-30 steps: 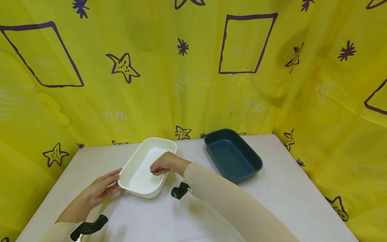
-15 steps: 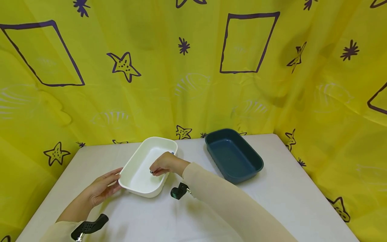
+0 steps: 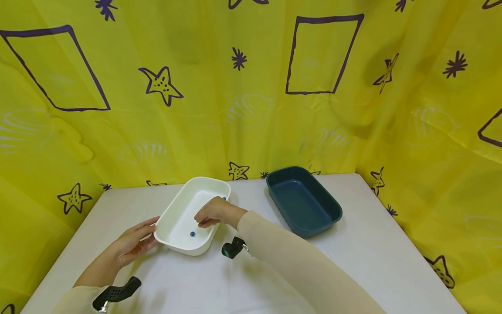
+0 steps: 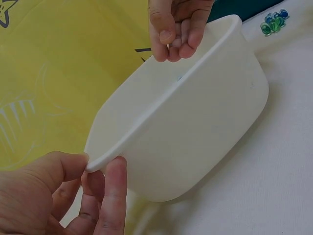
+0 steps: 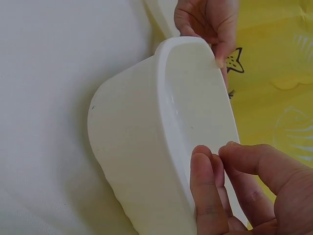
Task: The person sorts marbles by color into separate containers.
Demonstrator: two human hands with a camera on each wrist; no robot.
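My left hand (image 3: 137, 244) pinches the near left rim of a white plastic bin (image 3: 176, 209), thumb on top and fingers underneath. Over the bin's right side hovers my right hand (image 3: 213, 213), its fingertips near one another with nothing between them in the right wrist view. A small blue glass marble (image 3: 192, 234) lies on the bin's floor just below these fingers. Another blue bead-like spot (image 3: 224, 198) shows beside the right wrist; whether it lies inside the bin, I cannot tell. In the left wrist view a cluster of blue and green marbles (image 4: 275, 22) rests on the table outside the bin.
A dark teal bin (image 3: 302, 203) stands to the right on the white-covered table (image 3: 376, 235). Yellow patterned curtains (image 3: 196, 131) enclose the back and sides. My right sleeve (image 3: 290, 253) hides part of the table between the two bins.
The marble held in my right fingertips has been let go and now lies in the white bin. A blue spot by the right wrist has come into view. Both hands stay almost in place.
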